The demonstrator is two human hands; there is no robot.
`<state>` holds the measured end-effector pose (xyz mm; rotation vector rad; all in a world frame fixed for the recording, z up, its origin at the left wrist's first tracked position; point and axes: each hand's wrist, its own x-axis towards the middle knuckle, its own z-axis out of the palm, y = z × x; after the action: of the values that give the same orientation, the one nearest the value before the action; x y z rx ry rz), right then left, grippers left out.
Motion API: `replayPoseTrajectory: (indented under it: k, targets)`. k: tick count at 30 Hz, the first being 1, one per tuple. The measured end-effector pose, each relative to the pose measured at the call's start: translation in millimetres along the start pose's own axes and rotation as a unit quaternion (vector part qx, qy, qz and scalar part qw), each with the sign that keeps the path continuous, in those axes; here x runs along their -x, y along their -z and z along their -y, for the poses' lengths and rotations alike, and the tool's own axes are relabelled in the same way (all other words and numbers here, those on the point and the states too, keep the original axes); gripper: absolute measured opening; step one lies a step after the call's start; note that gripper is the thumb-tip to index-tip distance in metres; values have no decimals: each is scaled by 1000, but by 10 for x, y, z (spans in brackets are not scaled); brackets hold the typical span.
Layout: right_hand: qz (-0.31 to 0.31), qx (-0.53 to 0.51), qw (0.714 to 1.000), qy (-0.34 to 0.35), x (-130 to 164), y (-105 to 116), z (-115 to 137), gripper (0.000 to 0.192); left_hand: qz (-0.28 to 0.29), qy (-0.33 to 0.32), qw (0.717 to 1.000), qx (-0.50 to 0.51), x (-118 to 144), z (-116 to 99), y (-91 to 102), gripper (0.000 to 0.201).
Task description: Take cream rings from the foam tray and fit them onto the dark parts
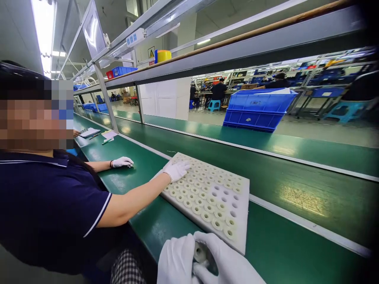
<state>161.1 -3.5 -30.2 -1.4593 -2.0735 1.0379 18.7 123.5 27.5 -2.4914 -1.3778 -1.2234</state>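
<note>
Together, cloth-gloved hands (204,258) clasp a round ring (200,252) beside the holed foam tray (241,221).

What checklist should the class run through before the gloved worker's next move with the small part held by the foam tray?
1. Left hand gloved and on the small grey part: ok.
2. Right hand gloved and on the part: ok.
3. White foam tray lying flat on the green bench: ok.
4. Empty holes left in the tray: ok, several near its middle.
5. Tray free of other hands: not ok, a co-worker's gloved hand rests on its far corner.
6. Part's condition: cannot tell.
</note>
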Motion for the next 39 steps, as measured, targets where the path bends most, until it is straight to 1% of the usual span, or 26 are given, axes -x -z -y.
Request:
replayPoseTrajectory:
  k: [1, 2, 4, 5, 6, 7, 8, 9, 10, 11, 13, 14, 15, 16, 17, 19, 21, 23, 25, 29, 32, 34, 36, 38, 39]
  targets:
    - [-2, 15, 1000, -7, -49, -26, -35, 33, -3, -5, 1000, -4, 148, -14, -49, 22]
    - [-4, 33, 999, -13, -98, -43, -65, 30, -9, -10, 1000, -9, 402, -56, -87, 22]
    - [-7, 71, 997, -23, -198, -40, -109, 26, -19, -20, 999, -21, 1073, -174, -142, 22]
    - [-7, 87, 996, -26, -255, -13, -123, 25, -33, -20, 998, -40, 1384, -216, -164, 28]
    - [-8, 98, 995, -27, -323, 38, -132, 23, -48, 12, 997, -66, 1610, -227, -183, 33]
    - [-11, 105, 994, -26, -409, 114, -140, 19, -39, 28, 996, -72, 1713, -196, -203, 36]
    - [-18, 114, 993, -23, -517, 218, -149, 14, -19, 32, 996, -83, 1674, -118, -224, 38]
    - [-31, 123, 992, -19, -652, 347, -160, 10, 20, 16, 996, -91, 1497, 5, -250, 38]
    - [-45, 133, 990, -17, -816, 495, -177, 12, 113, -47, 991, -56, 1208, 168, -284, 33]
    - [-67, 141, 987, -20, -1006, 652, -200, 15, 140, -65, 987, -50, 849, 357, -330, 23]
    - [-116, 147, 982, -31, -1442, 947, -266, 26, 169, -83, 981, -54, 109, 753, -455, 31]
    - [-131, 150, 979, -34, -1670, 1063, -307, 28, 195, -100, 974, -55, -187, 926, -526, 36]
    - [-142, 154, 977, -40, -1891, 1151, -351, 31, 213, -114, 968, -61, -402, 1067, -594, 40]
    - [-146, 159, 976, -42, -2096, 1207, -395, 33, 232, -134, 961, -66, -531, 1170, -652, 44]
    - [-142, 164, 975, -42, -2279, 1234, -439, 34, 248, -154, 954, -72, -583, 1238, -695, 49]
    - [-125, 180, 975, -39, -2563, 1228, -517, 33, 270, -188, 940, -86, -532, 1295, -734, 61]
    - [-101, 201, 974, -34, -2741, 1197, -580, 32, 279, -207, 933, -100, -402, 1300, -720, 67]
    - [-75, 224, 971, -24, -2841, 1195, -625, 31, 273, -207, 932, -113, -285, 1290, -675, 64]
    - [-47, 248, 968, -4, -2894, 1236, -650, 30, 264, -193, 937, -124, -195, 1259, -613, 59]
    - [2, 288, 956, 55, -2928, 1327, -673, 30, 237, -143, 951, -137, 0, 1090, -460, 44]
    - [3, 319, 941, 108, -2877, 1262, -727, 38, 220, -118, 959, -131, 230, 985, -353, 37]
    - [-7, 339, 932, 132, -2811, 1160, -794, 47, 219, -115, 962, -115, 400, 992, -307, 40]
    - [-15, 353, 925, 137, -2743, 1059, -868, 53, 221, -118, 963, -96, 528, 1050, -277, 43]
    - [-19, 360, 923, 132, -2682, 996, -920, 55, 227, -129, 962, -75, 567, 1125, -252, 40]
    - [-20, 361, 923, 131, -2653, 984, -932, 55, 233, -138, 961, -62, 546, 1163, -239, 41]
